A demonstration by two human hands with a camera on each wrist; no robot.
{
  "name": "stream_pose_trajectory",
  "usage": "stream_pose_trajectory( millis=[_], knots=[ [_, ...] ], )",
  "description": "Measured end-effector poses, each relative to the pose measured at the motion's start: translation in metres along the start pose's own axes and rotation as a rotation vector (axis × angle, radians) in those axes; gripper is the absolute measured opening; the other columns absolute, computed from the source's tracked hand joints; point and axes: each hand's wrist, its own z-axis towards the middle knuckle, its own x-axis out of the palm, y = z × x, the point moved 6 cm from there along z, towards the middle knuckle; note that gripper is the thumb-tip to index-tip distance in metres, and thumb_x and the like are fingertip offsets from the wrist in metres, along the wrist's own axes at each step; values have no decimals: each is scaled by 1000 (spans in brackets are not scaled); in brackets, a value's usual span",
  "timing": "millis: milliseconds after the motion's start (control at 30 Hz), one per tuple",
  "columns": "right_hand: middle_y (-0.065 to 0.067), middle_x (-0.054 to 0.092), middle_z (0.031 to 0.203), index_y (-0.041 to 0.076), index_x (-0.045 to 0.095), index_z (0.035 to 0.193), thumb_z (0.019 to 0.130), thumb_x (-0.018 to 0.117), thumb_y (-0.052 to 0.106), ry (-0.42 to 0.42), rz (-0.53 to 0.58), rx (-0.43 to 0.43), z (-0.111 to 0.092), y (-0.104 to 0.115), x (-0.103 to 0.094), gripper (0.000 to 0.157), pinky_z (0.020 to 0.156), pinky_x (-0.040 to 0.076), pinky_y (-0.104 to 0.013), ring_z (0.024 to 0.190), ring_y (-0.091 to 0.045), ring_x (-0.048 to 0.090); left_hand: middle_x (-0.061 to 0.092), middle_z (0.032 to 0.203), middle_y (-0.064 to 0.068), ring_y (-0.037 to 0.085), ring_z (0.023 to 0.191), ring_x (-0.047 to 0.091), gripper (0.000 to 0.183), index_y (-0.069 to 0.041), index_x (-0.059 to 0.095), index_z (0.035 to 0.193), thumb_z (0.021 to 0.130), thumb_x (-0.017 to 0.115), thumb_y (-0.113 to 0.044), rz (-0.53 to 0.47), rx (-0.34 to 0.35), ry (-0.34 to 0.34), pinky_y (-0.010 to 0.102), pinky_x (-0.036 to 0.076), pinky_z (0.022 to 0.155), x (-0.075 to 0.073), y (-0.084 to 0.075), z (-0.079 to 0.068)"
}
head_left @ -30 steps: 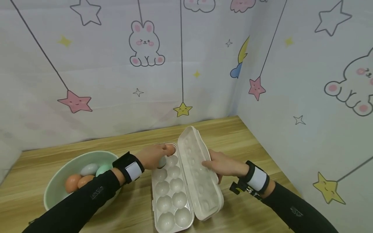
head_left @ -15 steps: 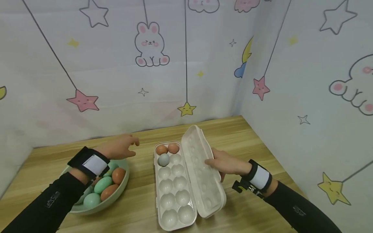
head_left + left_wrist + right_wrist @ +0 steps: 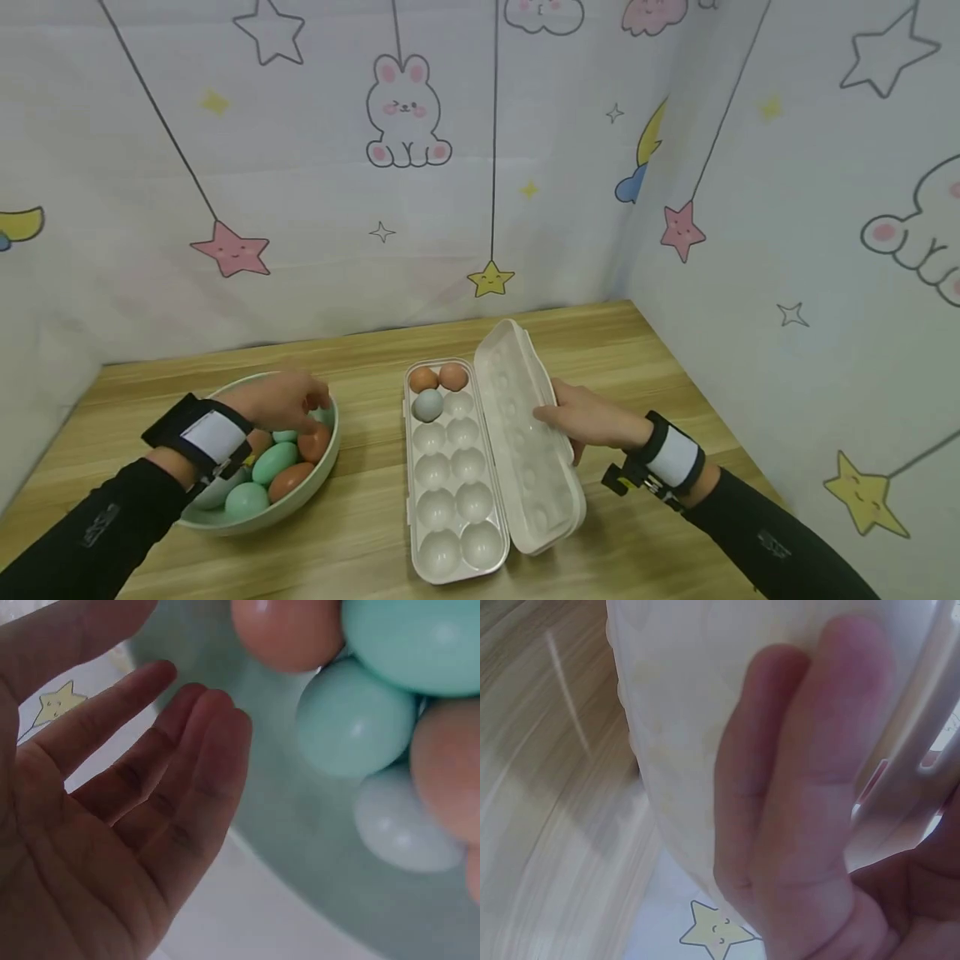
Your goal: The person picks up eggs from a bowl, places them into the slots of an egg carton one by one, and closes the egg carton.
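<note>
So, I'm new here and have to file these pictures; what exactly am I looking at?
There's no robot; a person works bare-handed. The wide picture comes from a camera worn on the head; each close-up is taken from one wrist. On the wooden table stand a pale green bowl of eggs and an open carton with three eggs in it. The right hand grips the carton's lid; the left hand, over the bowl, holds nothing.
</note>
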Motion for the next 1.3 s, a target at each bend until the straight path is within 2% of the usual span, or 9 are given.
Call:
stream_pose_trajectory(
  millis=[100,200,300,500,700,967,1133,1300],
  knots=[
    [-21,60,101,-11,24,144,100,41,20,-1,0,-1,-1,0,0,57,47,50,-42,72,-24,66,64,94,8,23,82,58,28,-3,69,102,75,72,-10,-25,2,27,37,48,70,11,0,0],
    [-22,59,104,-10,24,145,100,41,19,-1,6,3,-1,0,0,56,49,50,-46,75,-25,67,59,79,0,15,69,51,17,-7,67,87,71,72,-6,-42,7,29,30,43,62,23,-1,1],
    [-23,58,106,-9,23,145,100,41,19,0,9,4,-1,1,1,56,50,51,-47,76,-25,67,50,68,-5,11,61,43,15,-11,61,75,68,72,-3,-54,-14,24,27,37,56,30,1,2],
    [-23,58,108,-9,24,145,100,41,19,-4,5,2,1,2,1,56,50,51,-46,77,-25,67,50,69,-4,13,64,45,20,-12,58,77,67,74,-6,-11,-40,-11,29,39,58,31,9,3],
    [-23,58,109,-7,24,146,100,42,19,2,2,7,1,3,3,56,48,51,-43,77,-25,67,49,69,-5,13,64,44,22,-13,58,78,65,75,-10,24,-20,-61,30,38,58,35,13,1],
    [-21,58,105,-9,29,142,99,42,19,-15,-25,13,5,7,3,52,48,51,-43,73,-23,66,46,68,-6,12,62,41,18,-14,57,74,65,70,-7,65,38,-127,28,36,56,35,13,-1],
    [-20,59,103,-9,30,142,100,41,18,-17,-31,17,5,7,2,51,50,51,-46,73,-23,66,46,67,-7,11,59,41,21,-15,53,76,65,69,-8,4,20,-117,27,35,54,30,13,-2],
    [-21,59,104,-9,30,141,99,42,19,-20,-17,23,5,5,2,52,48,51,-43,73,-23,66,46,73,-2,14,65,42,33,-9,51,87,67,76,-13,-49,23,-120,29,36,57,14,9,-7]
  ],
)
